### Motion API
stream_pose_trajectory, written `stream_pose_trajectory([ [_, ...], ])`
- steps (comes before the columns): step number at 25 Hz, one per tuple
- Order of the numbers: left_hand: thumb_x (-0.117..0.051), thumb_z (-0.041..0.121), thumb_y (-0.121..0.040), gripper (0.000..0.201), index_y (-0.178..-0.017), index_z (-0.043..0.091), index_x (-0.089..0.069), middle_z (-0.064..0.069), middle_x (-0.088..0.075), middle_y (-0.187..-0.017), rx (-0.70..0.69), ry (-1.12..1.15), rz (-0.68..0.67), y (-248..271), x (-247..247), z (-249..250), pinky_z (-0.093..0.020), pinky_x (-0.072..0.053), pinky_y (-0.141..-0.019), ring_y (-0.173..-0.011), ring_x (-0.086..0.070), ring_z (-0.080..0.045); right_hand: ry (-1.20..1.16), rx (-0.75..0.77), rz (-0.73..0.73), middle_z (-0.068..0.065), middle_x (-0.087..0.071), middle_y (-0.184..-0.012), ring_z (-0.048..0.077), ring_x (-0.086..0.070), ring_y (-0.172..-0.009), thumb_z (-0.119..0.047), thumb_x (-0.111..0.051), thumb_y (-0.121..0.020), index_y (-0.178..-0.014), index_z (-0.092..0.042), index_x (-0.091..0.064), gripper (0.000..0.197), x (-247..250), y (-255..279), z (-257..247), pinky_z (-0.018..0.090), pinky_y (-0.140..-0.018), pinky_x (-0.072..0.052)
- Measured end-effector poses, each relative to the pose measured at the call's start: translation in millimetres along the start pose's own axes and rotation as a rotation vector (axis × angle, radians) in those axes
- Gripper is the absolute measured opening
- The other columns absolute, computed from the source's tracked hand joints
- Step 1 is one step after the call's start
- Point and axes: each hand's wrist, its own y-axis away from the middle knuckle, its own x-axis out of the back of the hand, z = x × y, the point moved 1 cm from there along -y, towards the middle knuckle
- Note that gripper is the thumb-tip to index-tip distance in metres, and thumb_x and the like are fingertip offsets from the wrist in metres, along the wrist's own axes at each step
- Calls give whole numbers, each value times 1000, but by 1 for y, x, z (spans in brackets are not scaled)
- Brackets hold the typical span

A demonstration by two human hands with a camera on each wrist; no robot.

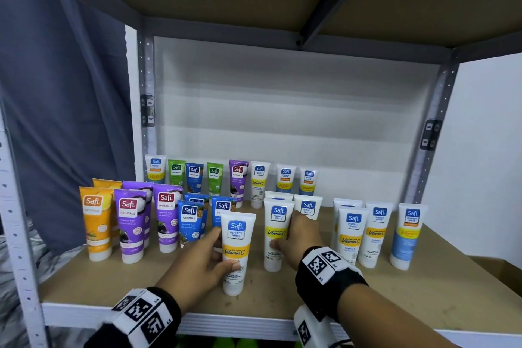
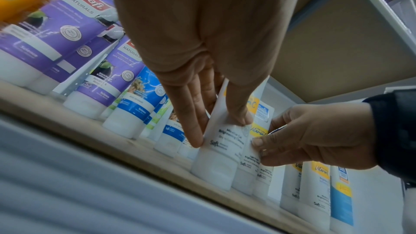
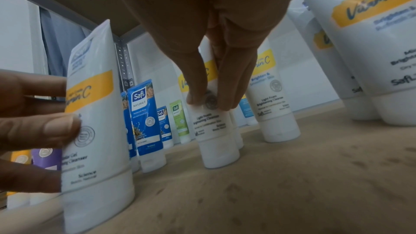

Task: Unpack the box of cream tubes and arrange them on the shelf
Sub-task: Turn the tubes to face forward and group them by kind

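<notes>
Two hands are setting white cream tubes upright on a shelf board [image 1: 423, 285].

The left hand [image 1: 197, 261] is gripping the front white tube [image 1: 236, 251], thumb across its face and fingers curled behind it; the right hand [image 1: 299, 237] is pinching the second white tube [image 1: 275, 234] between thumb and fingertips [image 3: 195, 99], with both tubes standing on their caps. Blue tubes [image 1: 192, 220] are standing just behind the left fingers, purple tubes [image 1: 132, 223] and orange tubes [image 1: 97, 223] farther left. More white tubes [image 1: 353, 232] are standing close beside the right wrist.
</notes>
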Motion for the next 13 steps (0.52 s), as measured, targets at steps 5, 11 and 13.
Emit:
stream_pose_trajectory([
  [5,-74,24,-82,38,-112,33,-54,17,-67,-109,-5,-11,5,0,0,-1,-20,-54,-86,-96,-65,5,39,4,-21,4,-64,-121,21,-60,-115,-18,-81,-74,-115,-11,-56,48,4,3,-3,30,-95,-49],
  [11,-78,31,-76,40,-111,35,-58,16,-69,-105,23,-33,-8,-7,0,-6,-31,-56,-86,-90,-68,-2,198,23,-102,4,-66,-104,19,-63,-93,-26,-81,-72,-103,-14,-59,40,29,22,11,27,-82,-53],
  [13,-80,30,-75,42,-111,34,-59,12,-70,-106,28,8,-26,-9,-7,-3,-34,-56,-87,-90,-70,-5,220,52,-158,0,-65,-103,16,-63,-93,-28,-82,-70,-108,-16,-60,45,45,40,19,24,-79,-52],
])
